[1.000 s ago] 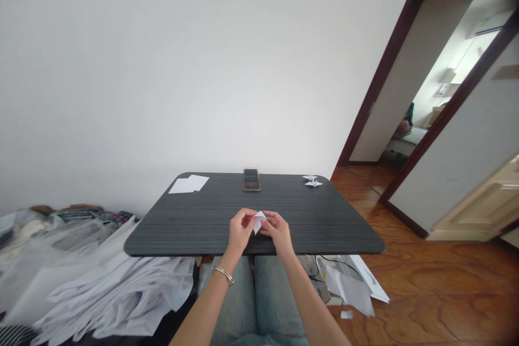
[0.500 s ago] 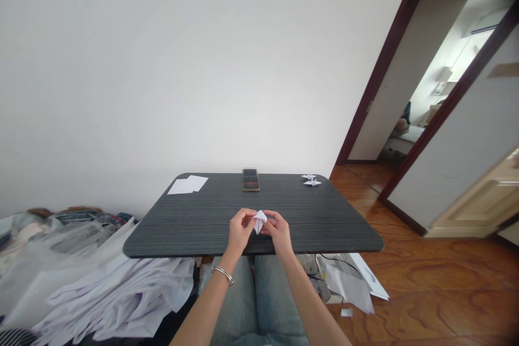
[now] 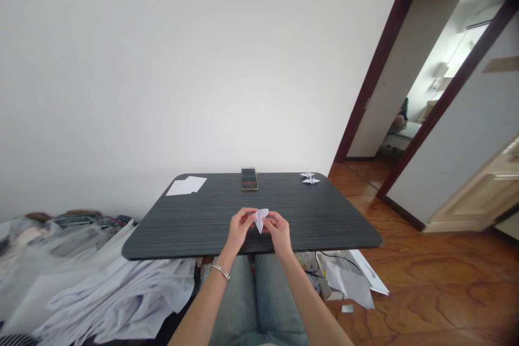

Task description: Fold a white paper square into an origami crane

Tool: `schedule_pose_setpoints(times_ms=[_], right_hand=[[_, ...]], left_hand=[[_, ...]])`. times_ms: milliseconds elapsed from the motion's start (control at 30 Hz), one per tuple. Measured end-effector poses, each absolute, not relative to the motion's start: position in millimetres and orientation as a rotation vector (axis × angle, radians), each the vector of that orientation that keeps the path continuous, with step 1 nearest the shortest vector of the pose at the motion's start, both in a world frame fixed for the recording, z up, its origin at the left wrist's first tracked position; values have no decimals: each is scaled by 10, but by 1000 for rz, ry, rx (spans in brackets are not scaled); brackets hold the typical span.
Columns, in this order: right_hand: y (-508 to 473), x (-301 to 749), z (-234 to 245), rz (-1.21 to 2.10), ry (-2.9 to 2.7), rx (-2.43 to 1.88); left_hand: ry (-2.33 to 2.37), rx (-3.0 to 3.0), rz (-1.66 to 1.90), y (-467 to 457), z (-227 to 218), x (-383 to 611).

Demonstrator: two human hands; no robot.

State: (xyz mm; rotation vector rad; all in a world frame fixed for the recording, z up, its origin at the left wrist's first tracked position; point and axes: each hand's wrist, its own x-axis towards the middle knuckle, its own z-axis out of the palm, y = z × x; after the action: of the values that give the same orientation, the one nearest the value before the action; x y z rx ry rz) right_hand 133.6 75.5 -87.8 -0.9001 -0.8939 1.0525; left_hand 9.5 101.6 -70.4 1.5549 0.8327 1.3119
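A small piece of folded white paper (image 3: 260,219) is held above the near part of the dark table (image 3: 194,221), its narrow tip pointing down toward me. My left hand (image 3: 240,227) pinches its left side between thumb and fingers. On the other side my right hand (image 3: 279,228) grips the paper's right edge the same way. The paper's upper part stands spread and rounded between the fingertips. Two folded paper cranes (image 3: 310,180) sit at the table's far right corner. White paper sheets (image 3: 186,185) lie at the far left.
A phone (image 3: 249,179) rests at the table's back edge against the white wall. Piled clothes and white cloth (image 3: 121,297) lie left of the table. Under its right side are papers (image 3: 351,284), cables and a box. An open doorway (image 3: 389,81) is at the right, with part of a person beyond.
The top of the folded paper has opened from a flat, triangular flap into a spread, rounded shape. Both hands stay at nearly the same place. The view has shifted slightly.
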Motion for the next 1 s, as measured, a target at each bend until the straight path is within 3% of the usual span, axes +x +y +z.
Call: schedule_pose_setpoints(times_ms=[500, 1000], right_hand=[[758, 1356, -912, 992, -1061, -924], [782, 1363, -950, 920, -1025, -911]], left_hand=[[991, 1603, 1407, 1003, -688, 81], [830, 1452, 1174, 1060, -767, 111]])
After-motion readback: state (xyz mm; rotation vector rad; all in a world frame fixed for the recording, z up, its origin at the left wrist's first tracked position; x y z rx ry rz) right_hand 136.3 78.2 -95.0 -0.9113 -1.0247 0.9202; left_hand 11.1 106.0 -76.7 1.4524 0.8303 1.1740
